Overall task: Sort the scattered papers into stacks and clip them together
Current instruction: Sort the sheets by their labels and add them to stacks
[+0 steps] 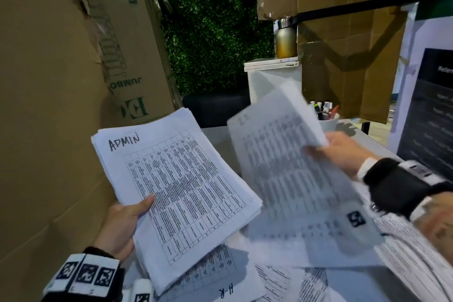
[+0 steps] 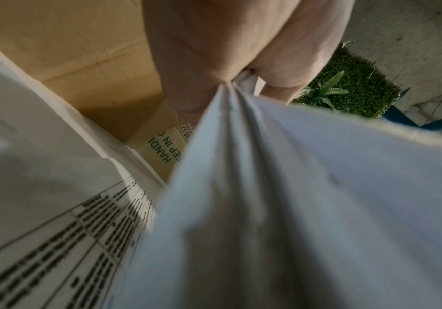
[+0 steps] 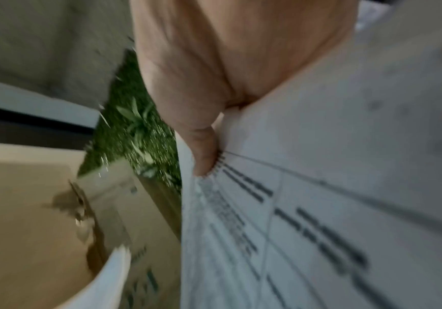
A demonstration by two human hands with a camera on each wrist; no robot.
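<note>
"ADMIN" heads the held stack (image 1: 176, 193); "JUMBO" marks the cardboard box (image 1: 127, 56); "H-R" a table sheet (image 1: 226, 293).

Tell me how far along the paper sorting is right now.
Partly done. The left hand holds a thick ADMIN stack, so one pile is gathered. The right hand grips a blurred sheet in the air, apparently being sorted. Loose papers, one marked HR, lie scattered on the table. No clip is visible on any stack, so the remaining sorting and all clipping are left.

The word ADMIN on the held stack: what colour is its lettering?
Black handwriting on the white ADMIN stack, clearest in the head view.
</note>
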